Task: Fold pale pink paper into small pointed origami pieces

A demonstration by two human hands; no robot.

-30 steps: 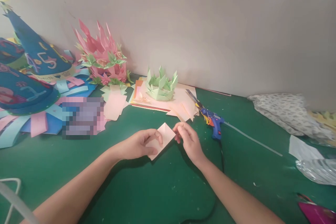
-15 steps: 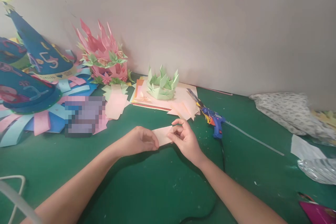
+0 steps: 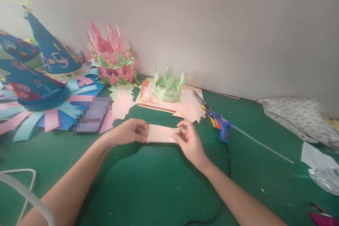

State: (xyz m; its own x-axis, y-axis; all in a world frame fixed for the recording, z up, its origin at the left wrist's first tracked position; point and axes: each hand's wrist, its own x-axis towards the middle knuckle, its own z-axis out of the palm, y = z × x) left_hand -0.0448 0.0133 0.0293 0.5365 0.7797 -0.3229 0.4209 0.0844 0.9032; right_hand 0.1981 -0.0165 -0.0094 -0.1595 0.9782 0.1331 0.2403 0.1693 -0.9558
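Note:
A pale pink strip of paper (image 3: 162, 134) is stretched level between my two hands, just above the green table. My left hand (image 3: 131, 131) pinches its left end between thumb and fingers. At the other end, my right hand (image 3: 188, 143) is closed on the paper with thumb and forefinger, the remaining fingers curled behind. Beyond the strip, a light green folded-paper crown (image 3: 166, 90) stands on a stack of coloured paper sheets (image 3: 189, 95). Some peach paper pieces (image 3: 186, 113) lie at that stack's front edge.
A blue glue gun (image 3: 224, 129) with a glue stick and black cable lies to the right. Left stand a pink paper crown (image 3: 113, 56) and blue cone hats (image 3: 50, 46) near a phone (image 3: 92, 114). Patterned cloth (image 3: 291, 116) and clear plastic (image 3: 325, 180) lie far right.
My left hand has moved left and slightly up, so more of the paper strip shows and it lies more level. The right hand keeps its pinch. The whole view has shifted slightly.

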